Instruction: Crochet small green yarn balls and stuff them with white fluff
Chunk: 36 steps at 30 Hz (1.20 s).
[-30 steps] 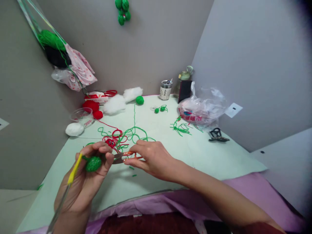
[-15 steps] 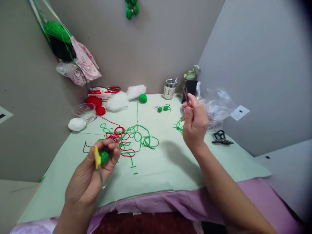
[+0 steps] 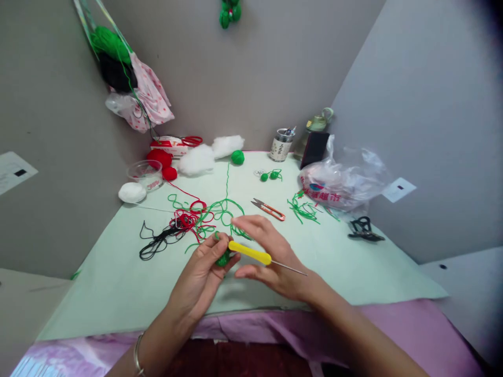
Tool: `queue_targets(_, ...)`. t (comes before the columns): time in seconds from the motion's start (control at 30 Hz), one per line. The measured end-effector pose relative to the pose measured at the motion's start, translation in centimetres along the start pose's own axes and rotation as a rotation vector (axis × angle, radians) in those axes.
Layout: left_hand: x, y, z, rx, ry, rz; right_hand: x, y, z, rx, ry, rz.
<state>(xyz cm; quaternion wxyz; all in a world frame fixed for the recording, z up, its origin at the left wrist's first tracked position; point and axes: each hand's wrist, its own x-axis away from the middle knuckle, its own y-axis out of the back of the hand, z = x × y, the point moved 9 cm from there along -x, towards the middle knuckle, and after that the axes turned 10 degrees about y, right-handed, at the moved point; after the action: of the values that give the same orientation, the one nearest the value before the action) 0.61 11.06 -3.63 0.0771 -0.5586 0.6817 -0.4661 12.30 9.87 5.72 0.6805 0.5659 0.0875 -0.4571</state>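
Note:
My left hand (image 3: 200, 272) is closed on a small green crocheted ball (image 3: 222, 258) and, between thumb and fingers, the end of a yellow-handled crochet hook (image 3: 251, 253). The hook's metal shaft points right, across my right wrist. My right hand (image 3: 275, 256) is beside it, open, thumb and fingers spread around the yellow handle without visibly closing on it. Beyond my right hand, thread snips (image 3: 271, 210) with orange handles lie on the table. My fingers partly hide the green ball.
Tangled red yarn (image 3: 184, 219), green yarn and black yarn (image 3: 153, 246) spread over the left middle of the table (image 3: 118, 303). Green scraps (image 3: 304, 208) lie before a plastic bag (image 3: 341, 180). White stuffing (image 3: 196, 159), a can (image 3: 282, 145) and a phone (image 3: 314, 149) stand along the back.
My right hand has let go of the thread snips, now on the table, and come down and left, opening. My left hand has moved right with the ball and crochet hook.

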Motion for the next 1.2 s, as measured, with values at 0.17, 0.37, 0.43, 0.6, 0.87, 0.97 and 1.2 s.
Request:
queue_targets(0.17,0.1,-1.2,0.6,-0.158,-0.016,0.071,-0.2,0.9,2.0,0.203,0.113,-0.150)
queue_targets(0.37,-0.2,-0.9,-0.7,-0.376,-0.112,0.012,-0.1,1.9,1.0,0.506,0.189,-0.138)
queue_targets(0.43,-0.3,-0.7,-1.1,-0.428,-0.158,-0.006,0.0,1.2,1.4,0.572,0.238,-0.111)
queue_targets(0.6,0.1,-0.3,-1.4,-0.583,-0.197,-0.015,0.3,2.8,0.2,0.663,0.189,-0.164)
queue_targets(0.87,1.1,0.3,-3.6,-0.834,-0.311,-0.062,3.2,11.4,-5.5,0.285,-0.388,-0.547)
queue_targets(0.97,1.2,-0.2,-3.6,-0.931,-0.370,-0.063,2.5,6.0,-5.2,-0.208,-0.561,-0.342)
queue_targets(1.2,1.4,-0.5,-4.2,-1.023,-0.473,-0.060,1.8,-4.0,-2.3,-0.647,-0.588,0.168)
